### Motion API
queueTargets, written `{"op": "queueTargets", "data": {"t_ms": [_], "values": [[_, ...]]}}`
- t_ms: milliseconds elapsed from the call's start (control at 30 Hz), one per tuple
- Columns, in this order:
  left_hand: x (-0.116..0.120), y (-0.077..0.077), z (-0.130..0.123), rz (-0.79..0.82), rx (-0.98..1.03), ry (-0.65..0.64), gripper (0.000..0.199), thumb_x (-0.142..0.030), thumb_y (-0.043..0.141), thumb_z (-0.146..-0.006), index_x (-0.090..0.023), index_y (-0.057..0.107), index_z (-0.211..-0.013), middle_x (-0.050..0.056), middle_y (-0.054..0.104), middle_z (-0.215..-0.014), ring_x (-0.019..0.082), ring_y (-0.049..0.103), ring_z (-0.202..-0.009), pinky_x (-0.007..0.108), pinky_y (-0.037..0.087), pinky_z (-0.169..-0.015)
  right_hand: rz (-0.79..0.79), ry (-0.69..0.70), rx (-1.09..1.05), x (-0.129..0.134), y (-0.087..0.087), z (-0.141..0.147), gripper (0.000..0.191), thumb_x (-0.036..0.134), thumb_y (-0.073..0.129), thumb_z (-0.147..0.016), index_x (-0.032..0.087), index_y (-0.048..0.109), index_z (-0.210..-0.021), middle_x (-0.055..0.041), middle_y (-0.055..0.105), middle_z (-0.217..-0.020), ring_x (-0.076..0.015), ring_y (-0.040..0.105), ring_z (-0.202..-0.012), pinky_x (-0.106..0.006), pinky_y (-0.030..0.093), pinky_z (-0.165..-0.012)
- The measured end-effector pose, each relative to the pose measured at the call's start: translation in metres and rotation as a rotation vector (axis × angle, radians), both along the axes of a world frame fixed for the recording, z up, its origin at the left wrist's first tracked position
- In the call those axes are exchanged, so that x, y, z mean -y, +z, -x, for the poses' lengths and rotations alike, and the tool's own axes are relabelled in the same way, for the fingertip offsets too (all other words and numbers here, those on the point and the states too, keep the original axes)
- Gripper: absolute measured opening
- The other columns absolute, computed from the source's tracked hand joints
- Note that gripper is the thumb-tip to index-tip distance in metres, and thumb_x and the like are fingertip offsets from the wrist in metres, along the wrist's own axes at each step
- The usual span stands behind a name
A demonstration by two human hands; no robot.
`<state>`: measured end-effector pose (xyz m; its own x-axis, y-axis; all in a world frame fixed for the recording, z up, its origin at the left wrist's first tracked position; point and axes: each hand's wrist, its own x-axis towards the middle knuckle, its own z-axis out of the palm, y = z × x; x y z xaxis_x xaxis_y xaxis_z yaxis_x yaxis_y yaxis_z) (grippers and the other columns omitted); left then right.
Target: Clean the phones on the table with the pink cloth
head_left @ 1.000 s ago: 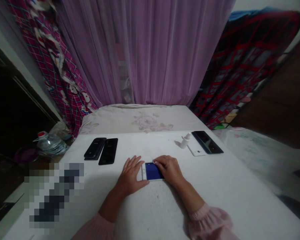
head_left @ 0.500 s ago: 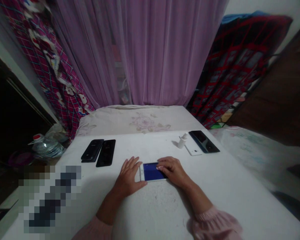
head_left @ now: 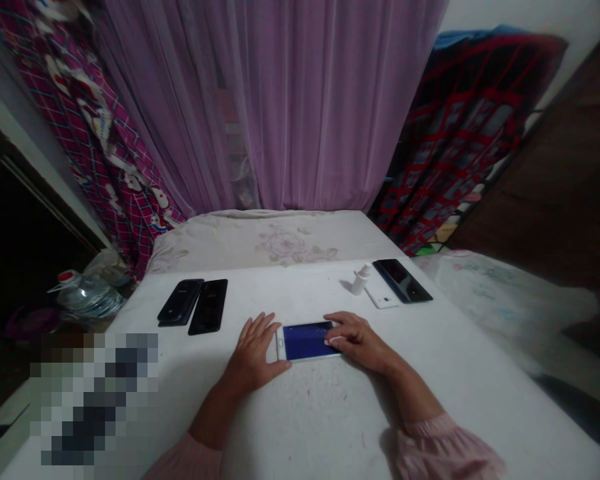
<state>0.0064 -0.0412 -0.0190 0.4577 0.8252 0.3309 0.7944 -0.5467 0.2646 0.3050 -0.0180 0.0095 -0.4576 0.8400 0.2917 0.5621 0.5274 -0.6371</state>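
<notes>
A white phone lies flat on the white table, its screen lit blue. My left hand grips its left end, thumb at the near edge and fingers at the far edge. Over the right end of the screen, my right hand has its fingers pinched on a small pale piece, perhaps cloth or tissue, which touches the glass.
Two dark phones lie at the left. At the right stand a small white spray bottle, beside a white phone and dark phones. A blurred-out patch covers the table's left front.
My right hand has slid right along the screen with the pale piece, uncovering more of the blue display. My left hand keeps its grip. The whole view has shifted slightly.
</notes>
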Motion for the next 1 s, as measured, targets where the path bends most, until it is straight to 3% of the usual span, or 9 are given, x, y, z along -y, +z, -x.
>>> {"op": "queueTargets", "data": {"t_ms": [433, 567, 667, 733, 867, 1000], "values": [[-0.001, 0.001, -0.001, -0.005, -0.029, 0.005, 0.069, -0.050, 0.071, -0.075, -0.015, 0.051, -0.131, 0.018, 0.049, -0.143, 0.037, 0.041, -0.135, 0.057, 0.030, -0.112, -0.068, -0.203, -0.041, -0.012, -0.005, 0.016, 0.020, 0.035, 0.057, -0.090, 0.028, 0.076, -0.088, -0.0036, 0.076, -0.087, -0.0211, 0.069, -0.085, -0.039, 0.049, -0.085], [-0.001, 0.001, -0.001, -0.008, -0.026, 0.008, 0.068, -0.050, 0.070, -0.076, -0.016, 0.051, -0.132, 0.017, 0.048, -0.144, 0.036, 0.040, -0.136, 0.057, 0.028, -0.113, 0.066, -0.042, -0.066, -0.007, 0.000, -0.005, 0.021, 0.040, 0.059, -0.087, 0.028, 0.076, -0.084, -0.0055, 0.074, -0.103, -0.0244, 0.064, -0.106, -0.046, 0.045, -0.097], [-0.001, 0.000, 0.000, -0.004, -0.016, 0.005, 0.069, -0.051, 0.070, -0.076, -0.017, 0.050, -0.132, 0.017, 0.048, -0.144, 0.036, 0.040, -0.136, 0.056, 0.028, -0.113, 0.191, 0.060, -0.041, -0.001, 0.002, -0.022, 0.021, 0.045, 0.062, -0.084, 0.030, 0.077, -0.083, -0.0055, 0.074, -0.106, -0.0269, 0.053, -0.125, -0.053, 0.029, -0.111], [-0.002, -0.001, 0.000, -0.002, -0.014, 0.002, 0.069, -0.051, 0.070, -0.076, -0.017, 0.050, -0.132, 0.017, 0.048, -0.144, 0.035, 0.040, -0.136, 0.056, 0.028, -0.113, 0.221, 0.051, -0.030, 0.001, 0.002, -0.027, 0.022, 0.048, 0.063, -0.084, 0.031, 0.077, -0.085, -0.0060, 0.073, -0.107, -0.0278, 0.051, -0.128, -0.055, 0.025, -0.113], [-0.002, -0.002, 0.001, 0.000, -0.009, -0.001, 0.068, -0.051, 0.069, -0.077, -0.018, 0.049, -0.133, 0.017, 0.048, -0.144, 0.035, 0.039, -0.136, 0.056, 0.027, -0.113, 0.140, -0.010, -0.031, -0.002, 0.000, -0.023, 0.025, 0.050, 0.061, -0.085, 0.031, 0.077, -0.084, -0.0062, 0.072, -0.112, -0.0266, 0.057, -0.119, -0.050, 0.038, -0.105], [-0.002, -0.001, 0.001, 0.006, -0.008, -0.006, 0.068, -0.050, 0.069, -0.077, -0.019, 0.049, -0.134, 0.017, 0.048, -0.145, 0.035, 0.039, -0.137, 0.056, 0.027, -0.113, 0.018, -0.072, -0.033, -0.010, -0.001, -0.013, 0.023, 0.045, 0.059, -0.087, 0.030, 0.076, -0.085, -0.0040, 0.075, -0.101, -0.0223, 0.066, -0.099, -0.041, 0.047, -0.092]]}}
